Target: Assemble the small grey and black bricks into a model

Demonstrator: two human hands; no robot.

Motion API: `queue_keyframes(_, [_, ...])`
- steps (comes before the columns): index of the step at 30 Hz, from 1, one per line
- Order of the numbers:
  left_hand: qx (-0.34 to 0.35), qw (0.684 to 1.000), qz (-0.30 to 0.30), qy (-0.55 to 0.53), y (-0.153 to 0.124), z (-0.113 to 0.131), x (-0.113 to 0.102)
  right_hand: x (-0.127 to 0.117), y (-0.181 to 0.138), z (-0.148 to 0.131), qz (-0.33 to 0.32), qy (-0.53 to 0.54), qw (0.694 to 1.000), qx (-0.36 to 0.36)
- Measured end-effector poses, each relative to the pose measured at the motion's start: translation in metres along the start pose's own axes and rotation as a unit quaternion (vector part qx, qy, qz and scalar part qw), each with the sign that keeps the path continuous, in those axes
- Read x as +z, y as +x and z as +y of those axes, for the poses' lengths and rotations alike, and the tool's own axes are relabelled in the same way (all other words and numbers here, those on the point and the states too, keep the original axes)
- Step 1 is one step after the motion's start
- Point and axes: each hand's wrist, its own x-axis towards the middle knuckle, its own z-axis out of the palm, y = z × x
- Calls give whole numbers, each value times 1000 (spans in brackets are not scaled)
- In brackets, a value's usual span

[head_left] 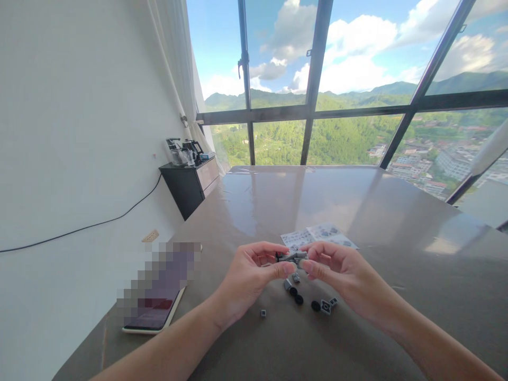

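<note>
Between both hands, above the table, is a small grey building-brick assembly (292,256) with a dark part at its left end. My left hand (252,270) pinches its left side between thumb and fingers. From the other side, my right hand (341,267) grips the right end the same way. Fingers cover part of the assembly. Below it lie a small grey piece (296,278), a grey sloped brick (288,284) and several round black parts (299,300) like tyres. A square grey piece (326,307) is farther right. Alone near my left forearm sits a tiny grey brick (263,313).
A printed sheet with pictures of parts (331,233) lies just beyond my hands on the brown table (278,201). At left is a phone-like device (153,316), partly pixelated. A dark cabinet (180,185) bearing a glass kettle stands by the wall, before large windows.
</note>
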Motion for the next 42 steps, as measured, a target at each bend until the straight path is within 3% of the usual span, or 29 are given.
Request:
queue_keyframes(9, [15,1000,-15,6,0,2,-1,0,-1,0,-1,14,1000,12])
queue_keyframes(19, [7,1000,-5,9,-1,3,1,6,0,4,54,-44,997,-34])
queue_keyframes(35, [14,999,-14,27,2,1,-1,2,0,7,21,-55,998,-10])
queue_keyframes(42, [8,1000,-6,15,0,5,2,6,0,5,48,-50,997,-14])
